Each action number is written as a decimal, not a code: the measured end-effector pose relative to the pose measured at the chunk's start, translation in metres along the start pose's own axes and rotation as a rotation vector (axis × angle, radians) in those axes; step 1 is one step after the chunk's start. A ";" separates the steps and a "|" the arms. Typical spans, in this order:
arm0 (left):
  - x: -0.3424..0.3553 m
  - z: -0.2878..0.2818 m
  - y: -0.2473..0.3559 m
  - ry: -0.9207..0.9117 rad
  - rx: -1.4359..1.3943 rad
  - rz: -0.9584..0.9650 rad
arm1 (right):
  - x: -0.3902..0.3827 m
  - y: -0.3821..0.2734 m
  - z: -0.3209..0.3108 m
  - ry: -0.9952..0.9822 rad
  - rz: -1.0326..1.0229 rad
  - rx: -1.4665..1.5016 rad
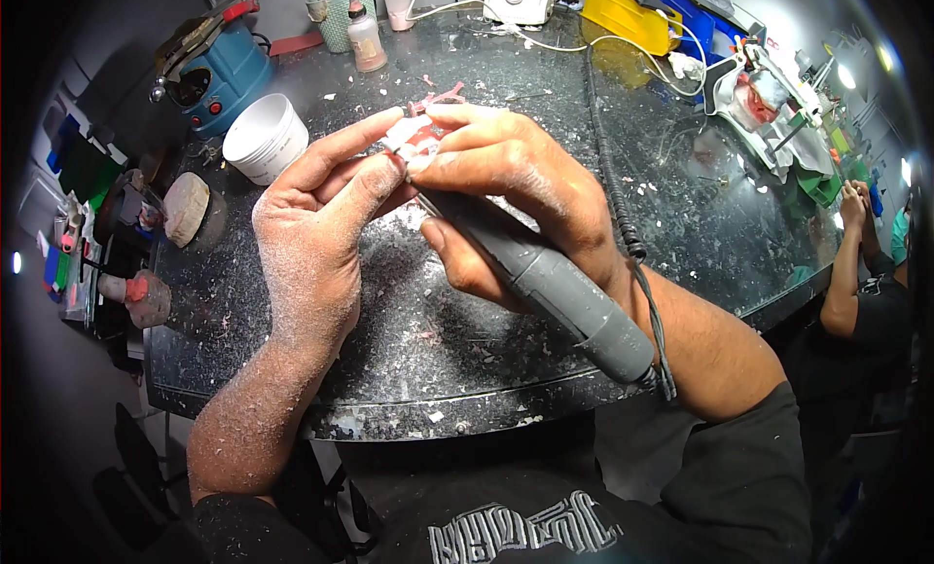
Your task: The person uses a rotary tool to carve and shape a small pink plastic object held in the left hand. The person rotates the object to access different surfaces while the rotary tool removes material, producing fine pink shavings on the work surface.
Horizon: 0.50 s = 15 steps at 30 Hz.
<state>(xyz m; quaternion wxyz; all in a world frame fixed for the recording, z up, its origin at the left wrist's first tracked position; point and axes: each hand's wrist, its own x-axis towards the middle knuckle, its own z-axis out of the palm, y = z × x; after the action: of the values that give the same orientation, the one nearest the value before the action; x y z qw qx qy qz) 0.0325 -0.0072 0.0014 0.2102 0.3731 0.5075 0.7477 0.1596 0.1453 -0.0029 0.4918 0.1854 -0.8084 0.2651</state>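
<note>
My left hand (326, 199), dusted with white powder, pinches a small white and pink-red piece (420, 141) between thumb and fingers above the bench. The piece is partly hidden by fingers of both hands, and its exact kind does not show. My right hand (550, 180) is closed around a dark grey rotary handpiece (559, 296), held slantwise with its thin tip against or very near the piece. Right fingertips also rest at the piece. From the handpiece's rear end a cord (662, 345) runs up over the right wrist. Pink-red scraps (449, 95) lie just beyond the fingers.
White dust and chips cover the black bench (700, 214). A white tub (268, 141), blue machine (222, 77) and pale block (186, 209) stand left. At the back are a bottle (366, 43) and yellow bin (628, 19). Another person's arm (844, 272) shows far right.
</note>
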 end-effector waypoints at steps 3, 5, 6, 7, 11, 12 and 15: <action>0.001 0.000 0.001 0.002 0.021 -0.028 | -0.001 -0.001 0.000 0.024 0.031 -0.004; 0.001 0.001 -0.001 0.009 0.002 -0.009 | -0.001 0.000 0.000 -0.001 0.012 -0.008; 0.001 0.001 -0.002 0.012 -0.007 0.001 | 0.000 0.000 -0.001 -0.014 0.002 -0.011; 0.001 0.000 -0.001 0.005 0.003 -0.005 | -0.001 -0.001 -0.001 -0.006 0.019 -0.009; 0.001 -0.002 -0.002 -0.007 0.011 -0.011 | -0.001 -0.003 0.001 0.025 0.078 0.006; 0.001 -0.002 -0.003 -0.006 0.005 -0.008 | 0.000 0.000 -0.001 -0.001 0.033 0.010; 0.000 -0.002 -0.002 -0.013 0.014 0.004 | 0.000 0.001 0.000 -0.003 0.018 0.003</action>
<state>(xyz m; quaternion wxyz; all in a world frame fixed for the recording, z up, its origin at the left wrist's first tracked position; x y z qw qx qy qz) 0.0308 -0.0073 -0.0004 0.2091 0.3804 0.5105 0.7422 0.1594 0.1459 -0.0033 0.4878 0.1795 -0.8104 0.2705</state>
